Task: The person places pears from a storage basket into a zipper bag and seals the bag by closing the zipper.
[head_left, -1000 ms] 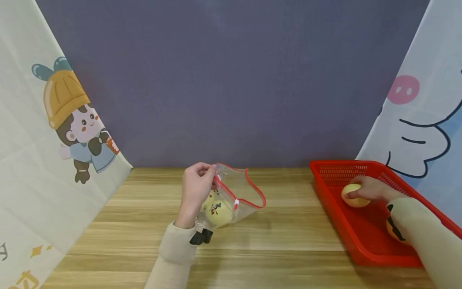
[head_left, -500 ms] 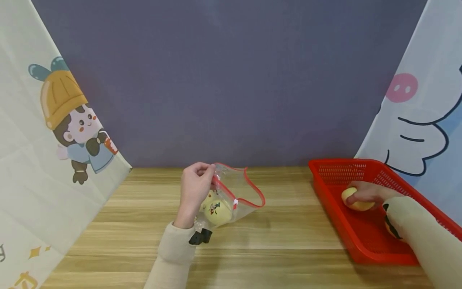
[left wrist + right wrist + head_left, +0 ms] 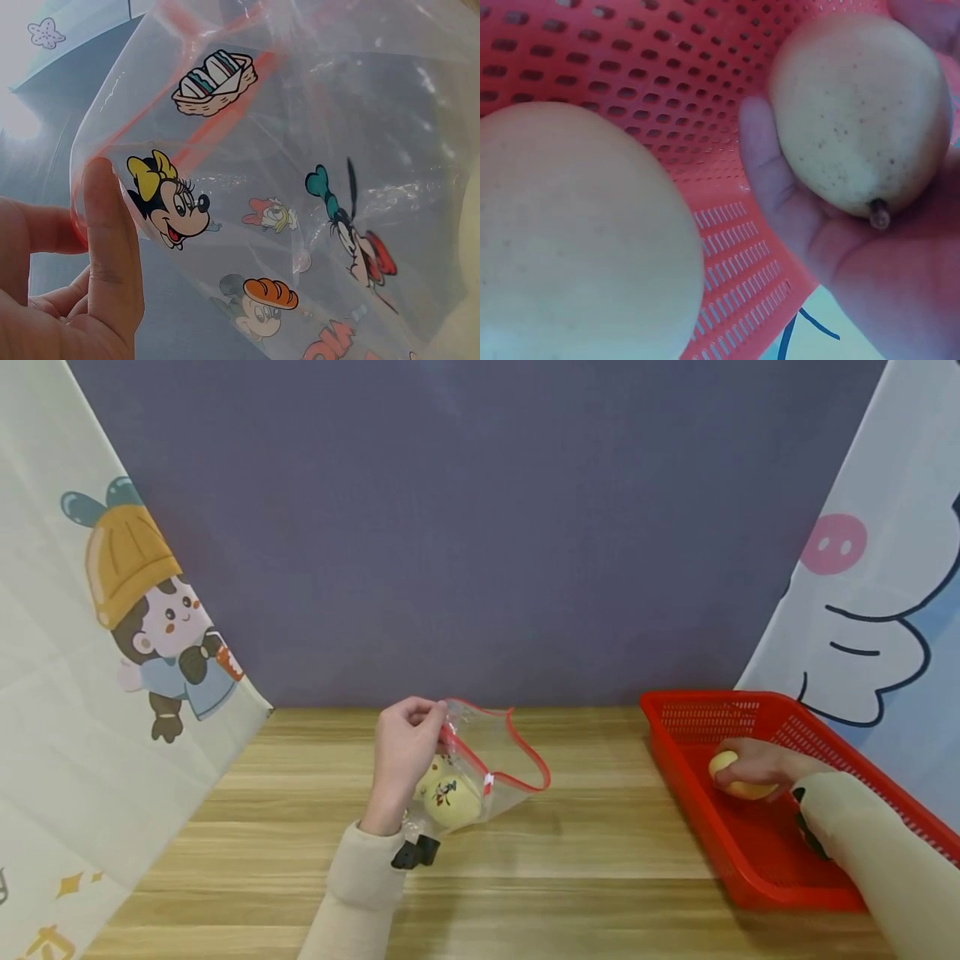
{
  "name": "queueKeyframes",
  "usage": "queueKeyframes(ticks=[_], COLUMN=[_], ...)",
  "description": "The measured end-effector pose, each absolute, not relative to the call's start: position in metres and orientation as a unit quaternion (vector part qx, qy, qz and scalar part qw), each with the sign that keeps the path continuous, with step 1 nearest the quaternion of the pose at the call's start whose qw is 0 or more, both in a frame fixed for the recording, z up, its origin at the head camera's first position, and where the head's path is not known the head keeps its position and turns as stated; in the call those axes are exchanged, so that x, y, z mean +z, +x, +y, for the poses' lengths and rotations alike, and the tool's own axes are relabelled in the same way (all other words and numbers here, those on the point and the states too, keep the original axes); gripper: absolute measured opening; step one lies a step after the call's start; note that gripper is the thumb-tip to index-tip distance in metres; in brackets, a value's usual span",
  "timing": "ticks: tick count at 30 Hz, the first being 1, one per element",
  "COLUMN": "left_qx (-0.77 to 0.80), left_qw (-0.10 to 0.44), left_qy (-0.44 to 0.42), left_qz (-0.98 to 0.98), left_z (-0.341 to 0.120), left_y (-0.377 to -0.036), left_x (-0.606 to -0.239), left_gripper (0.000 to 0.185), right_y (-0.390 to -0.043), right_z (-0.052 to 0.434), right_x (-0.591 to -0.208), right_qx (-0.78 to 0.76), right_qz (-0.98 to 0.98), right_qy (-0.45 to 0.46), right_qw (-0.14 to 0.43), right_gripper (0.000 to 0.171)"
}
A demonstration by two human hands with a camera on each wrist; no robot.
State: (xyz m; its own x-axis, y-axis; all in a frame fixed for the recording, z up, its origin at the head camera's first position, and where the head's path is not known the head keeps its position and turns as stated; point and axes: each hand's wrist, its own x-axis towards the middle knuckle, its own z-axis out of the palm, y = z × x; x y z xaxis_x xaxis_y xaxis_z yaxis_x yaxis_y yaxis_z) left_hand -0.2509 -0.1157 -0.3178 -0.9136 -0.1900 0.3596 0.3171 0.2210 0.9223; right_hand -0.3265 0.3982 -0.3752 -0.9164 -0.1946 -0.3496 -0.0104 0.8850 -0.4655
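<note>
My left hand [image 3: 405,752] pinches the red zip edge of a clear, cartoon-printed zip-lock bag [image 3: 491,745], whose mouth gapes to the right. Yellow pears [image 3: 457,803] lie inside the bag on the table. In the left wrist view, the thumb [image 3: 109,247] presses against the printed plastic. Inside the red basket [image 3: 723,852], my right hand [image 3: 768,760] grips a yellow pear [image 3: 859,112], its speckled skin and short stem showing in the right wrist view. Another pear [image 3: 577,240] sits beside it in the basket; the right sleeve hides that one in the head view.
The wooden table [image 3: 585,868] runs between bag and basket. Behind it rises a dark grey-blue wall [image 3: 480,543], with cartoon-printed white cloths on the left [image 3: 67,693] and right [image 3: 885,610]. The basket's perforated walls surround my right hand.
My right hand has wrapped further over the pear in the basket, and its forearm has shifted slightly left, covering the other pear. My left hand and the bag have stayed in place.
</note>
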Motion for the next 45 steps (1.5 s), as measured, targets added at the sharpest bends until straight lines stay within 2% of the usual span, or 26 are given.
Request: queueKeyframes(ticks=[6, 13, 17, 31, 38, 45], left_qx=[-0.630, -0.633, -0.633, -0.628, -0.625, -0.625], left_qw=[0.204, 0.203, 0.203, 0.209, 0.207, 0.205], left_qy=[-0.047, -0.048, -0.048, -0.045, -0.046, -0.047], left_qz=[-0.748, -0.746, -0.746, -0.748, -0.751, -0.752], left_z=[-0.116, -0.115, -0.116, -0.115, -0.114, -0.114], left_y=[-0.251, -0.249, -0.249, -0.250, -0.251, -0.252], left_x=[-0.319, -0.318, -0.318, -0.318, -0.319, -0.319], left_gripper=[0.023, 0.018, 0.018, 0.019, 0.022, 0.024], right_y=[-0.327, -0.330, -0.330, -0.330, -0.330, -0.328], right_z=[0.396, 0.396, 0.393, 0.385, 0.379, 0.371], right_x=[-0.374, -0.368, -0.365, -0.353, -0.347, -0.340], right_qx=[-0.234, -0.223, -0.224, -0.227, -0.226, -0.236], right_qz=[0.956, 0.964, 0.966, 0.966, 0.966, 0.963], right_qy=[-0.063, -0.078, -0.087, -0.115, -0.128, -0.128], right_qw=[0.165, 0.121, 0.099, 0.047, 0.009, -0.004], right_gripper=[0.060, 0.067, 0.065, 0.055, 0.056, 0.050])
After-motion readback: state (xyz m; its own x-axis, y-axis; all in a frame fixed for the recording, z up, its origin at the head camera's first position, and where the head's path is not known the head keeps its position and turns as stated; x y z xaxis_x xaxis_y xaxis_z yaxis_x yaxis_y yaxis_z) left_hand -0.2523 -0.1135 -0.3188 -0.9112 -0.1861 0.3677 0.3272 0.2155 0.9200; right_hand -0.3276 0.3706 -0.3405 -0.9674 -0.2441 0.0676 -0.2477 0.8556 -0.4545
